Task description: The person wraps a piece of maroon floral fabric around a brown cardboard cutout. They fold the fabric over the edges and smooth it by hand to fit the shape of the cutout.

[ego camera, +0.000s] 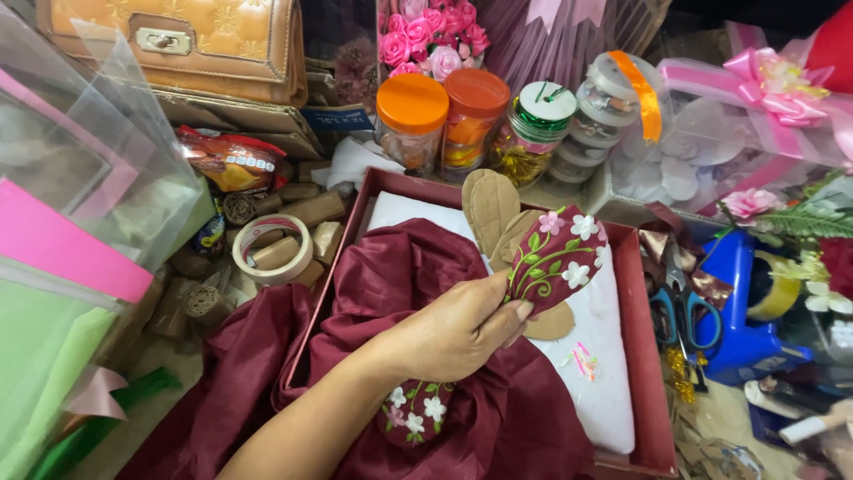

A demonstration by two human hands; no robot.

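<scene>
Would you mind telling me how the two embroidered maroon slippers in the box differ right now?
The upper slipper is pinched in the left hand and raised above the white padding, while the lower slipper lies on the maroon satin cloth. The upper slipper shows its whole floral top; the lower slipper is partly hidden under the wrist. Both are maroon with white and pink flowers and green leaves.

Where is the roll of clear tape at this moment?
In the head view, the tape roll lies left of the red box, among brown paper rolls.
</scene>
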